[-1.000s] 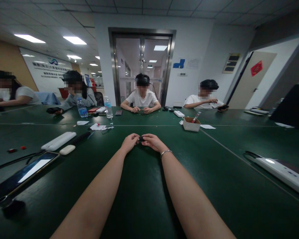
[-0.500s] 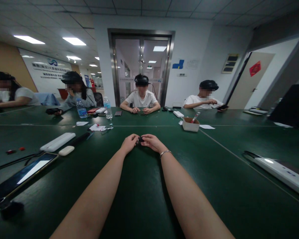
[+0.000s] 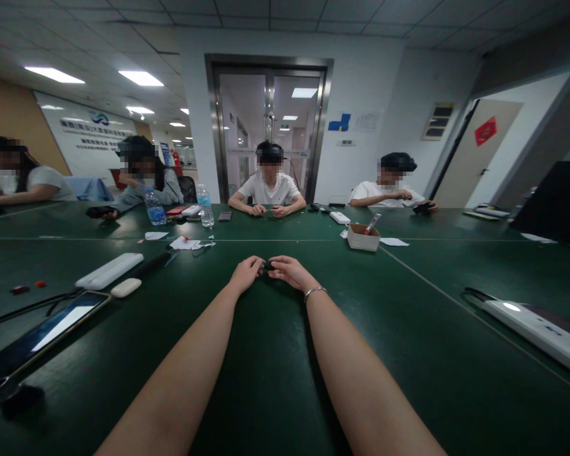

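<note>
Both of my hands meet over the dark green table (image 3: 275,354), near the middle of the view. Between them is a small black object (image 3: 268,265), partly covered by the fingers; what it is cannot be made out. My left hand (image 3: 247,273) pinches its left side, where something small and shiny shows. My right hand (image 3: 289,271), with a silver bracelet at the wrist, has its fingertips closed on the right side.
At the left lie a phone (image 3: 42,339), a white case (image 3: 126,288) and a long white device (image 3: 109,271). A small box (image 3: 363,237) and bottles (image 3: 206,206) stand farther back. Another white device (image 3: 541,329) is at right. Several people sit opposite.
My hands and the black object look almost the same. Across the table at the right, a person's hand has shifted around a dark object.
</note>
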### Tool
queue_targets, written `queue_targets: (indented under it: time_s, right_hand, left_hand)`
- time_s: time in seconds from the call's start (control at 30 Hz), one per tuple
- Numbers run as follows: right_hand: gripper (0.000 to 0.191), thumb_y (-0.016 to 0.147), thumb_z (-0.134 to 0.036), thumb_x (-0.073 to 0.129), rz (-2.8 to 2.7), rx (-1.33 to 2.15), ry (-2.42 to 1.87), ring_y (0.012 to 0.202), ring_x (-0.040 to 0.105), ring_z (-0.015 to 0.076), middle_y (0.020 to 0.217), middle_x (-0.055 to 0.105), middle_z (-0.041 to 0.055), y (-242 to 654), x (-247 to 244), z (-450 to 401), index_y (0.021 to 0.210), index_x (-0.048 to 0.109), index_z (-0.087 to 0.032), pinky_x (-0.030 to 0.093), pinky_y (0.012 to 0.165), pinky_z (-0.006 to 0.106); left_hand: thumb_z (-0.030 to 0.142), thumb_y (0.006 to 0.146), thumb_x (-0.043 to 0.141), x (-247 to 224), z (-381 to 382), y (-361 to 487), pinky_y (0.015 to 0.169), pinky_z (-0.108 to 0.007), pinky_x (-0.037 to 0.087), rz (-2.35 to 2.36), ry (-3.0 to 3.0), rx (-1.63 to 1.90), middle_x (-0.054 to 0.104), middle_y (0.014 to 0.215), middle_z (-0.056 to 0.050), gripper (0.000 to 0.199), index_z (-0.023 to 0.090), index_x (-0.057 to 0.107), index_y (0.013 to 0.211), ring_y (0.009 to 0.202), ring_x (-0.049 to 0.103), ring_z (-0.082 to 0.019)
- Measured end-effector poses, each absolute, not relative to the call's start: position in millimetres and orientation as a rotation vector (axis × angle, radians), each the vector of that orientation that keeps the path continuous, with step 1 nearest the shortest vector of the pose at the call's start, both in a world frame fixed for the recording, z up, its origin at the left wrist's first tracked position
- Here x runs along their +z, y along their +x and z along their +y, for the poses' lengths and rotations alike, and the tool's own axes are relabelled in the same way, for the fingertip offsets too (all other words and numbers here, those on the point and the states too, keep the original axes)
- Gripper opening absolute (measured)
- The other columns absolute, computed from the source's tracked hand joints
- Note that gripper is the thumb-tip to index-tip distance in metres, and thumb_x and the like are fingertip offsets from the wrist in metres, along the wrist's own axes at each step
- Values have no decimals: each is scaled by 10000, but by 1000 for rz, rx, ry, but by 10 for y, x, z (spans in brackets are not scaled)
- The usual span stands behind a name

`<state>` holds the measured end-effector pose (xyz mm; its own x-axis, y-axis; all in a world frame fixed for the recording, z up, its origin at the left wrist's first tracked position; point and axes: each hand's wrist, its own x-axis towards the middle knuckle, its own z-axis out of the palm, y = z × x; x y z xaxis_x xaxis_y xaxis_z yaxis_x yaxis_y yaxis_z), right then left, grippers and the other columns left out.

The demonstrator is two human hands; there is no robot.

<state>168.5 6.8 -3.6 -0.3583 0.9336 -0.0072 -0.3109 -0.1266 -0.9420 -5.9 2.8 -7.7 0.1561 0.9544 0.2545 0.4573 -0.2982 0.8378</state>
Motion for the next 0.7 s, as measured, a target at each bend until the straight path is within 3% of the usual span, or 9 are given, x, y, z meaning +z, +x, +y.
queue_targets:
  time_s: [0.17, 0.37, 0.57, 0.7]
  right_hand:
    - [168, 764, -73, 634, -1162, 1656, -808, 590, 675, 137, 767, 662, 67, 1686, -51, 84, 922, 583, -97, 578, 647, 274]
    - [169, 757, -65, 638, -1144, 1663, -802, 580, 671, 131, 774, 666, 71, 1680, -45, 72, 914, 585, -96, 575, 626, 259]
    - [166, 750, -74, 651, -1139, 1663, -801, 575, 670, 130, 769, 663, 62, 1683, -58, 85, 900, 584, -103, 578, 629, 263]
    - [165, 764, -77, 635, -1148, 1670, -797, 583, 673, 133, 772, 665, 70, 1690, -64, 93, 918, 580, -100, 577, 636, 260]
  left_hand:
    - [270, 760, 495, -79, 25, -57, 667, -254, 466, 1299, 1860, 1131, 637, 941, -51, 257, 182, 622, 966, 668, 569, -119]
    - [389, 816, 419, -113, 53, -68, 631, -255, 458, 1338, 1865, 1077, 631, 770, -22, 311, 191, 623, 941, 603, 549, -119]
    - [302, 771, 484, -114, 53, -63, 637, -240, 459, 1283, 1867, 1124, 636, 924, -37, 265, 192, 617, 972, 623, 559, -102]
    - [382, 814, 419, -107, 48, -63, 594, -237, 449, 1333, 1864, 1088, 623, 763, -15, 306, 194, 621, 946, 558, 537, -100]
